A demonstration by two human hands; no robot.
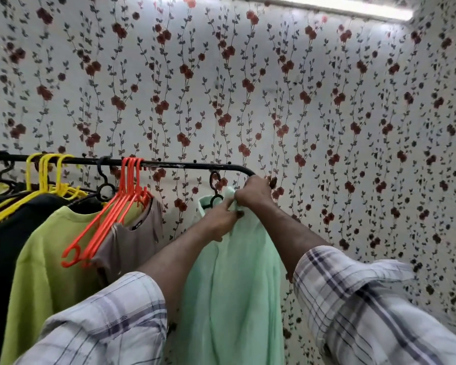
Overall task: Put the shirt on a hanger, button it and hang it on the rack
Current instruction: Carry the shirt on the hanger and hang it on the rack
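thin, softly creased mint shirt (237, 272) hangs on a black hanger (215, 189) hooked on the black metal rack (169, 164); left hand (220, 219) and right hand (253, 193), arms raised, fingers pinched on its collar.

rack: a rail (169, 164) runs from the left edge across to the middle, in front of the wall (327, 101)
light: a tube (353, 7) sits on the wall at the top right, above everything
shirt: it (234, 272) hangs below the right end of the rail, rightmost of the clothes
hanger: its hook (215, 180) stands just under the rail, inside the shirt's collar
left hand: it (221, 219) is on the shirt's upper front, below the hook
right hand: it (254, 192) is at the collar, just right of the hook, touching the rail's end
empty hangers: a bunch (111, 206) hangs left of the shirt
other clothes: they (45, 259) hang further left along the rail
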